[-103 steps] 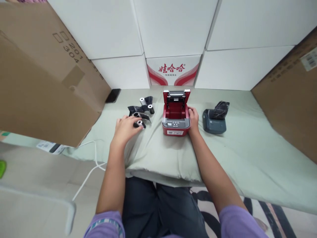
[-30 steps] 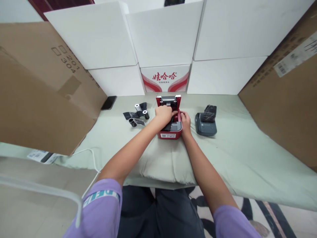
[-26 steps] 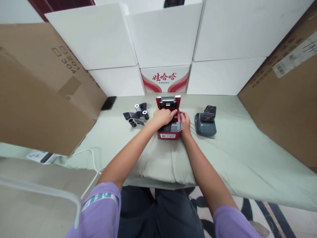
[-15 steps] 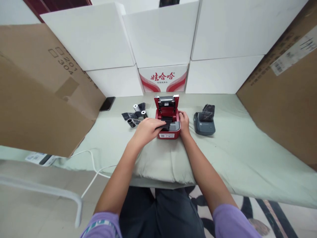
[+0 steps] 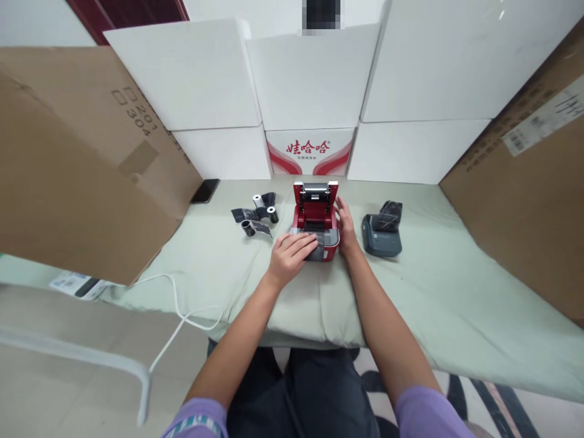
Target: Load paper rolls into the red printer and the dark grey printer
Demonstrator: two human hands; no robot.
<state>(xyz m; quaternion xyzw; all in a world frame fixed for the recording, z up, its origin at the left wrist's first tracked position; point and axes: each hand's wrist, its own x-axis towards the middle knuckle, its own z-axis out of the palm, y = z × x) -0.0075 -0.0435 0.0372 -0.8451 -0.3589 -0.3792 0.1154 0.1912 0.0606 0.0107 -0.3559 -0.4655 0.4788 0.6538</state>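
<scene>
And here the red printer (image 5: 318,213) is sitting in front of the person, its lid (image 5: 316,193) standing wide up at the back, and a black roll (image 5: 314,225) is showing, partly hidden, in its bay. A black strip (image 5: 314,256) is spilling over the printer's front edge, and the left hand (image 5: 291,254) is lying over it, fingers stretched out flat, pressing rather than clenching. On the printer's right side the right hand (image 5: 347,224) is leaning in, fingers spread along the wall, steadying it without closing round it.

So how far along are we? The roll is looking seated and the strip is already hanging out; the lid is not yet coming down, so closing up is seemingly what is remaining.

Left of the printer, three small rolls (image 5: 272,214) are waiting, strips trailing. To its right, a dark grey device (image 5: 382,243) is resting with a black strip poking up. Behind the printer a red-and-white carton (image 5: 310,159) is standing.
</scene>
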